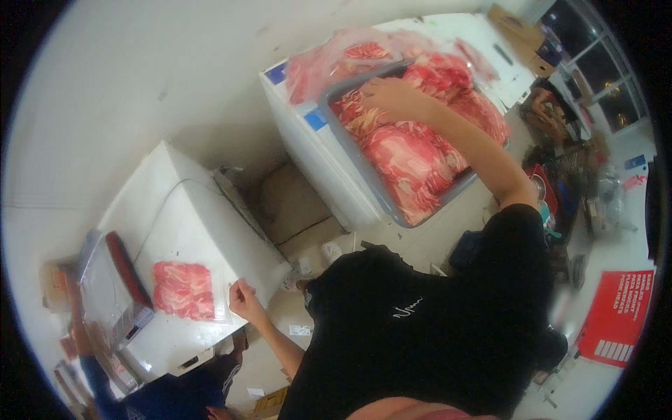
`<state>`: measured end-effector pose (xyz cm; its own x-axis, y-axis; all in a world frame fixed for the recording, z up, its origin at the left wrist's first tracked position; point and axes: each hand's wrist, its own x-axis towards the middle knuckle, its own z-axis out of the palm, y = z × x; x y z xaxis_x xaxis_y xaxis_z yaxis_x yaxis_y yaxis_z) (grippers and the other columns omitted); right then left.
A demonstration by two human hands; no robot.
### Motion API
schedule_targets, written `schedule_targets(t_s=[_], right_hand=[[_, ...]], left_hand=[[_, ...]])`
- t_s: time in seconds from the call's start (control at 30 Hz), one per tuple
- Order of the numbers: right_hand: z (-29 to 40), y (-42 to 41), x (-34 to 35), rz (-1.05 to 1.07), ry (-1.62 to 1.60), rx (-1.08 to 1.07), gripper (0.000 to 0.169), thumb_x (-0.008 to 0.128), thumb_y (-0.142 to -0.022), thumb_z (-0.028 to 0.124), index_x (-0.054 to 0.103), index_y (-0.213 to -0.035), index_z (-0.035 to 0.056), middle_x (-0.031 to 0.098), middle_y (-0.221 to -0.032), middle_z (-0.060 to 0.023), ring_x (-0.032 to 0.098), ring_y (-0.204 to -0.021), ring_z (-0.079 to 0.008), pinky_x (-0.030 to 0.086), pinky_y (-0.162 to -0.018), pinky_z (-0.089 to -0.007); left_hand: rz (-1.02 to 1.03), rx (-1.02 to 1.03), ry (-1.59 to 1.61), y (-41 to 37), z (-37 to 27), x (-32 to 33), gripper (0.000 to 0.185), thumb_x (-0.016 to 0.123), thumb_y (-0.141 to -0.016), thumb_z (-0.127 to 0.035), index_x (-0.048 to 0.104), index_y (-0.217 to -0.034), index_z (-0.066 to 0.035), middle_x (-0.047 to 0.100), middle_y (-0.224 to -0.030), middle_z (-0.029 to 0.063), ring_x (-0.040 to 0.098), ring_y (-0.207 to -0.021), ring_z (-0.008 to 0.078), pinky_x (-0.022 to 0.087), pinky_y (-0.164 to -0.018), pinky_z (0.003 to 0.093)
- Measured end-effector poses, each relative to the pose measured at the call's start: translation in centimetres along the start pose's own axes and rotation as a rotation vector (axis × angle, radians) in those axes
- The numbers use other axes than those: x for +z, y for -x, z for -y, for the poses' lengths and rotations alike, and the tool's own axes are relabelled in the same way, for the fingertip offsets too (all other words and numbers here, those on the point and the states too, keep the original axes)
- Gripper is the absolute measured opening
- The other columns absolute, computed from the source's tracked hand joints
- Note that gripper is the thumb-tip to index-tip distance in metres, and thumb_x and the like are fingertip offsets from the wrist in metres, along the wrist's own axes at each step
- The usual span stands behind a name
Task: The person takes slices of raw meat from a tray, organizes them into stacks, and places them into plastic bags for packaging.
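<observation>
A grey plastic tub [362,157] heaped with thin-sliced raw meat [407,157] rests on a white chest freezer [310,157]. My right hand [386,100] reaches into the slices near the tub's far left corner; its fingertips are partly hidden among them, so its grip is unclear. Over the right edge of a second white chest [184,226] is my left hand [243,300], fingers curled, with nothing clearly visible in it. Beside it a flat square pack of sliced meat [184,290] lies in clear plastic on that chest.
A red and grey sealing machine [126,268] stands left of the flat pack. A co-worker's arm [79,325] is at the lower left. Filled plastic bags [310,73] lie behind the tub. A cardboard box [517,37] stands at the freezer's far end.
</observation>
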<state>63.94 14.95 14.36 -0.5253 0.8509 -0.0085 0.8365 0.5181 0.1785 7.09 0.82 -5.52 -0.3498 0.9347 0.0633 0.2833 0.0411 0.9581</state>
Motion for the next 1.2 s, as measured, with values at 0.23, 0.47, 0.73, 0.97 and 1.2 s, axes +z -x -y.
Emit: schedule_targets(t_s=[0.23,0.47,0.73,0.97,1.2], right_hand=[[0.1,-1.7,3.0,-0.231,0.050,-0.214,0.022,0.061,-0.089,0.018,0.067,-0.109,0.0114,0.065,-0.123,-0.0071,0.060,-0.121,-0.0273,0.050,-0.098,-0.0448],[1.1,-1.2,3.8,-0.132,0.264,-0.111,0.019,0.060,-0.089,0.017,0.069,-0.104,0.0076,0.067,-0.115,-0.0101,0.064,-0.113,-0.0305,0.051,-0.097,-0.0467],[-3.4,-1.5,2.9,-0.343,-0.552,0.058,0.048,0.069,-0.066,-0.002,0.078,-0.113,0.0087,0.075,-0.106,-0.0186,0.070,-0.100,-0.0375,0.056,-0.087,-0.0452],[-6.3,-0.2,-2.3,-0.457,-0.555,0.524,0.046,0.065,-0.077,-0.005,0.076,-0.120,0.0091,0.076,-0.099,-0.0134,0.067,-0.082,-0.0193,0.055,-0.079,-0.0324],[-4.8,1.0,-8.7,-0.592,-0.684,0.646,0.043,0.061,-0.083,-0.007,0.074,-0.122,0.0068,0.074,-0.099,-0.0102,0.066,-0.081,-0.0191,0.054,-0.077,-0.0313]], left_hand=[[-0.012,0.095,-0.039,-0.8,1.2,-0.1,0.024,0.065,-0.103,-0.020,0.069,-0.092,0.002,0.050,-0.062,-0.0009,0.044,-0.056,0.0070,0.032,-0.048,0.0251],[-0.008,0.064,-0.057,-0.8,0.3,0.4,0.024,0.064,-0.103,-0.017,0.067,-0.087,0.002,0.050,-0.065,0.0006,0.045,-0.058,0.0092,0.037,-0.054,0.0272],[0.012,0.007,0.084,-0.6,1.2,-0.2,0.023,0.065,-0.102,-0.016,0.069,-0.087,0.000,0.054,-0.065,-0.0013,0.048,-0.060,0.0070,0.039,-0.054,0.0246],[-0.001,0.031,0.059,-0.7,0.8,0.0,0.023,0.066,-0.102,-0.017,0.068,-0.088,0.001,0.052,-0.065,-0.0022,0.046,-0.057,0.0061,0.036,-0.052,0.0233],[-0.016,0.008,0.076,-0.8,0.6,0.2,0.024,0.066,-0.102,-0.018,0.068,-0.088,0.001,0.051,-0.063,-0.0020,0.046,-0.056,0.0065,0.035,-0.052,0.0240]])
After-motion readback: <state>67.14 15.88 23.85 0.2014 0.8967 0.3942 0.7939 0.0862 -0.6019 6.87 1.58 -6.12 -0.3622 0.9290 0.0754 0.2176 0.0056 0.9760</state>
